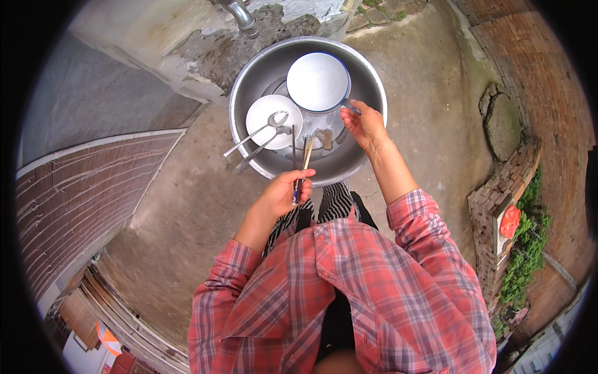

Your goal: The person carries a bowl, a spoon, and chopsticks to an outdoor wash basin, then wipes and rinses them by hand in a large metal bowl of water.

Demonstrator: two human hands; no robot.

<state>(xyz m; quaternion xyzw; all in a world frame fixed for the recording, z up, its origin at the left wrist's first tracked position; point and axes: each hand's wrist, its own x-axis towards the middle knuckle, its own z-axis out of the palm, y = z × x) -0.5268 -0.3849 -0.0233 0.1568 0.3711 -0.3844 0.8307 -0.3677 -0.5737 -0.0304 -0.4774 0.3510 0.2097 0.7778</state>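
A large metal basin point(377, 140) stands in front of me. My left hand point(286, 190) is closed around several chopsticks point(306, 156) at the basin's near rim, their upper ends pointing into it. On the right, my right hand point(366, 124) grips the handle of a white enamel mug point(318, 82) with a blue rim, seen from above in the far part of the basin. A smaller white bowl point(261, 110) sits at the left, with a shiny metal spoon point(277, 119) and a second spoon point(261, 148) lying across it. Near the chopsticks' tips is a small brown piece point(324, 139), perhaps a sponge.
Beyond the basin, a metal tap point(242, 16) juts out over a worn concrete ledge point(201, 61). Concrete floor point(187, 205) surrounds the basin. A low brick wall point(483, 205) with green plants point(525, 262) is at right, and a ridged brown panel point(93, 191) at left.
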